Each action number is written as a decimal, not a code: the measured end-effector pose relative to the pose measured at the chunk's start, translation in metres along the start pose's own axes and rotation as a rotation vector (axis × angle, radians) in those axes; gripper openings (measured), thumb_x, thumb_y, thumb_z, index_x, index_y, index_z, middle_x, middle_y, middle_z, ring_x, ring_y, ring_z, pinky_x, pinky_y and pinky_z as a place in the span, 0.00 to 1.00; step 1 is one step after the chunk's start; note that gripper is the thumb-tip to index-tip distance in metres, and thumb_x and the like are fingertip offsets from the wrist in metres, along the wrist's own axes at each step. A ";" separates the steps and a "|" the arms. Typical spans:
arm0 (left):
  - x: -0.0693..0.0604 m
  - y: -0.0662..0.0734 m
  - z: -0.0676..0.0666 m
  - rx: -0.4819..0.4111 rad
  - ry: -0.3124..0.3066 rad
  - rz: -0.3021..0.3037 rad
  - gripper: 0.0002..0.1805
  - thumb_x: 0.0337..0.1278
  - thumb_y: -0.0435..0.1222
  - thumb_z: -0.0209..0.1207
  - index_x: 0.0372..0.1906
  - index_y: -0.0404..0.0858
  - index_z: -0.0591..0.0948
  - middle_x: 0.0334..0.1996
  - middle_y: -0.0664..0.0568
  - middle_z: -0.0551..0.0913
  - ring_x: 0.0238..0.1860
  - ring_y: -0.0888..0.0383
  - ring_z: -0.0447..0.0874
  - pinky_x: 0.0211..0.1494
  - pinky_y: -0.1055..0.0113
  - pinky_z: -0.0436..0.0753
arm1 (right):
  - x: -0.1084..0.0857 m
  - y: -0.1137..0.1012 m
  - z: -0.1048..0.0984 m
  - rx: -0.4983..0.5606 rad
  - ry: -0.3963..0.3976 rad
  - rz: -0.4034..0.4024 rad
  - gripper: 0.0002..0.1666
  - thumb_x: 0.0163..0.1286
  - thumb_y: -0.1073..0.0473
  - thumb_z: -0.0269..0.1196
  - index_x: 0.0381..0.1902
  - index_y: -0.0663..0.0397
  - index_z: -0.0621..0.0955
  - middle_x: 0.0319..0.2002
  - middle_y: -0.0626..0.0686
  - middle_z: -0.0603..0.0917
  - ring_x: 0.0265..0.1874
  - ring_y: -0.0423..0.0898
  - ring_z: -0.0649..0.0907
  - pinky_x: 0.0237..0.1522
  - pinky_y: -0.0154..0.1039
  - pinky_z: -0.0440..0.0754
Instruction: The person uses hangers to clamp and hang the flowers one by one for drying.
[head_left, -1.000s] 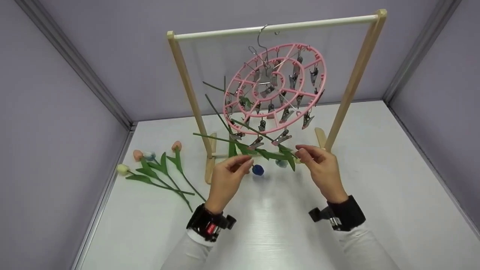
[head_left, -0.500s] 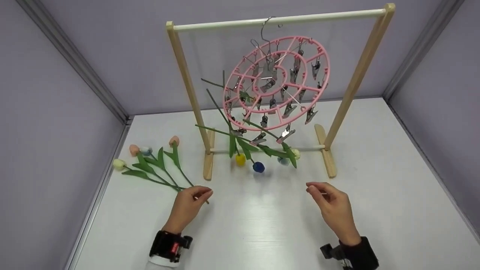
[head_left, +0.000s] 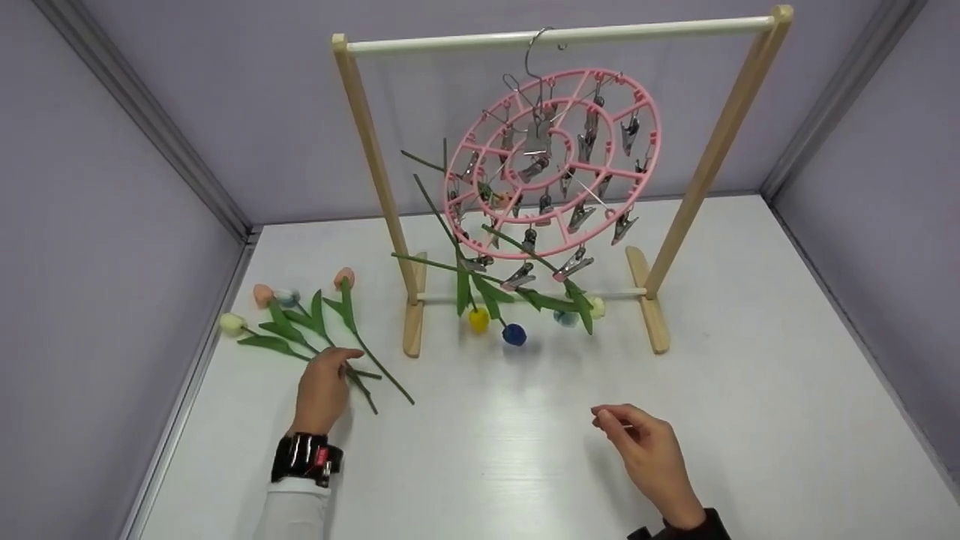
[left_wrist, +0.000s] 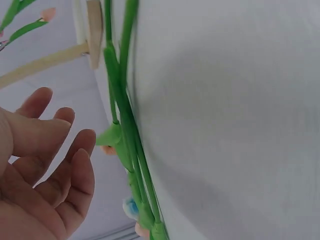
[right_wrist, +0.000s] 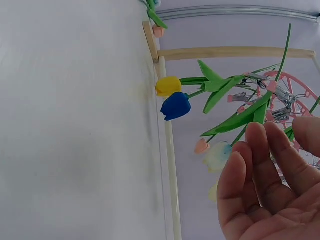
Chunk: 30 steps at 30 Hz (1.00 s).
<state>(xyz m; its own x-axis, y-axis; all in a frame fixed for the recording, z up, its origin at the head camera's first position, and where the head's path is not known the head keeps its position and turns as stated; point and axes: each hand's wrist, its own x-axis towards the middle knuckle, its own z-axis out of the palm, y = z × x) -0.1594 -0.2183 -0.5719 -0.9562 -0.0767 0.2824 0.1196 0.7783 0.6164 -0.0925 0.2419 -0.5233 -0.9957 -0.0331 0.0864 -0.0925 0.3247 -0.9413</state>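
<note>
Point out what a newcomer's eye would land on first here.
The round pink clip hanger, hung from the white rail at upper centre, draws the eye first. Next come the vivid blue tulip and yellow tulip, heads down below its near edge. Then the loose tulips on the table at left, the left hand over their stems.

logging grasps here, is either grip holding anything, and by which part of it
Nothing is held: the left grip is near the green stems, and the right grip is empty.

nine tulips (head_left: 478, 320), two hands (head_left: 323, 386), one hanger (head_left: 537, 139)
</note>
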 end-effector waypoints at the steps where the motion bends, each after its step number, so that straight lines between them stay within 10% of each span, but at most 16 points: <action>1: 0.003 -0.005 -0.001 0.044 -0.006 0.024 0.24 0.53 0.12 0.50 0.46 0.33 0.86 0.47 0.38 0.84 0.50 0.38 0.80 0.52 0.46 0.78 | -0.001 0.000 0.001 0.001 0.001 0.000 0.07 0.71 0.61 0.64 0.42 0.56 0.87 0.38 0.49 0.88 0.38 0.43 0.86 0.39 0.33 0.83; 18: 0.053 -0.047 -0.010 0.485 -0.197 0.317 0.12 0.52 0.20 0.65 0.39 0.37 0.87 0.41 0.41 0.84 0.46 0.38 0.79 0.45 0.39 0.77 | -0.003 -0.005 0.002 -0.011 0.034 -0.014 0.06 0.71 0.62 0.63 0.40 0.53 0.88 0.35 0.44 0.88 0.38 0.42 0.86 0.39 0.33 0.83; 30: 0.069 -0.060 -0.008 0.631 -0.130 0.498 0.08 0.47 0.24 0.70 0.33 0.38 0.87 0.34 0.43 0.86 0.40 0.40 0.81 0.45 0.41 0.77 | -0.006 -0.007 0.003 -0.005 0.078 0.010 0.06 0.71 0.63 0.63 0.40 0.53 0.88 0.36 0.44 0.88 0.38 0.43 0.86 0.39 0.32 0.83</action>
<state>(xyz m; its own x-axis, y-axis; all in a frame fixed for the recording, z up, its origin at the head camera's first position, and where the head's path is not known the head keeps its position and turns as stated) -0.2306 -0.2752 -0.5833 -0.8584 0.4143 0.3025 0.4035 0.9094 -0.1007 -0.0857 0.2371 -0.5178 -0.9938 0.0434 0.1023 -0.0824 0.3293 -0.9406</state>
